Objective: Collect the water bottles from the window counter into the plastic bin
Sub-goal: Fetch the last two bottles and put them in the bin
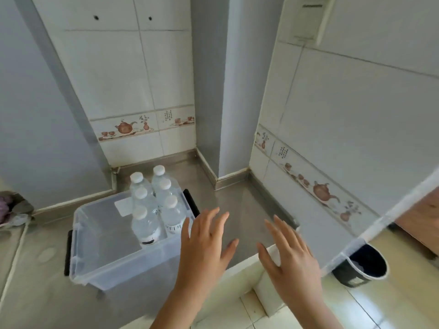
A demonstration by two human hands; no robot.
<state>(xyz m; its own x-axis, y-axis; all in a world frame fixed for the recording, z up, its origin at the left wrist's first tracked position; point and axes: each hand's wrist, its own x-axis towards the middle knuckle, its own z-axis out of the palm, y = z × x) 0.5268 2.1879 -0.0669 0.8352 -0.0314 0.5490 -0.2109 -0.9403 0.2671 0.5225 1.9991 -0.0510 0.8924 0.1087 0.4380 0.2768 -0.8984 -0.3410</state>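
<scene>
Hovering empty, fingers spread, a person's left hand (pixel 204 245) and right hand (pixel 289 252) hang over the steel counter (pixel 237 205), neither grip holding anything. Six water bottles (pixel 154 203) stand upright in the clear plastic bin's (pixel 107 264) right side. Collection looks finished; next likely means checking for stragglers.

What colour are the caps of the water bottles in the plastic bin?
White, all six caps, seen in the head view, the only one.
</scene>
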